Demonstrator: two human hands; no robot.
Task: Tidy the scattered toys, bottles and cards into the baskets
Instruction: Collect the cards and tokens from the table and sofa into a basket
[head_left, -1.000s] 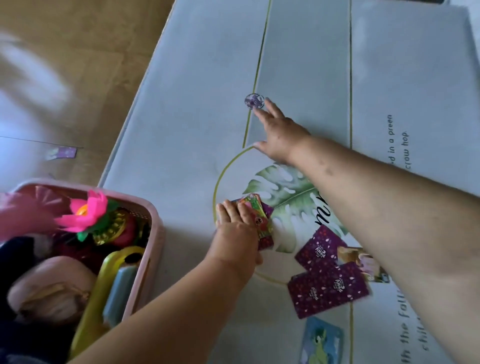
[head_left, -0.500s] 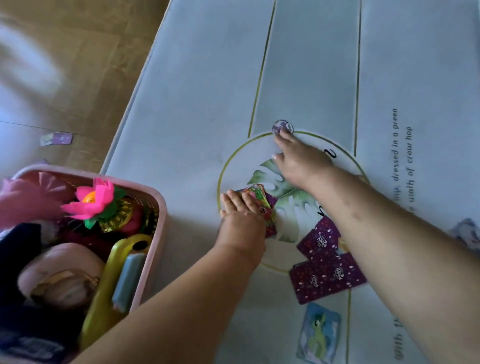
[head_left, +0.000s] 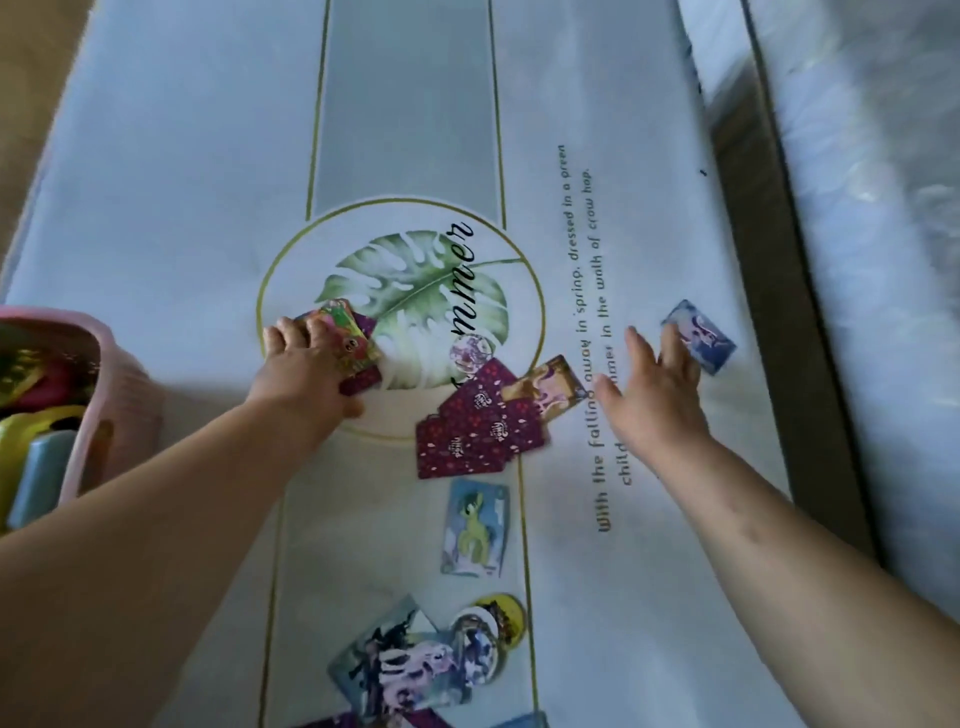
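We are in the card-gathering step. Our left hand (head_left: 306, 374) grips a small stack (head_left: 350, 338) of cards, fingers curled over its top, low on the mat (head_left: 197, 182) at the edge of the leaf print. Our right hand (head_left: 655, 395) reaches out with fingers straight and spread toward a blue card (head_left: 710, 344) lying face up, alone on the right side of the mat. That card sits at the fingertips, and we cannot tell whether they touch it. A flat card on a soft mat gives little to pinch, so we judge the next move calls for dragging it closer or tipping up an edge before adding it to the stack. Between the hands lie overlapping maroon cards (head_left: 478, 431), with a disc (head_left: 470, 349) just above them. A pony card (head_left: 475, 527) lies nearer to us. The basket (head_left: 124, 410), already holding toys, stands at far left beside the left forearm, well apart from the blue card.
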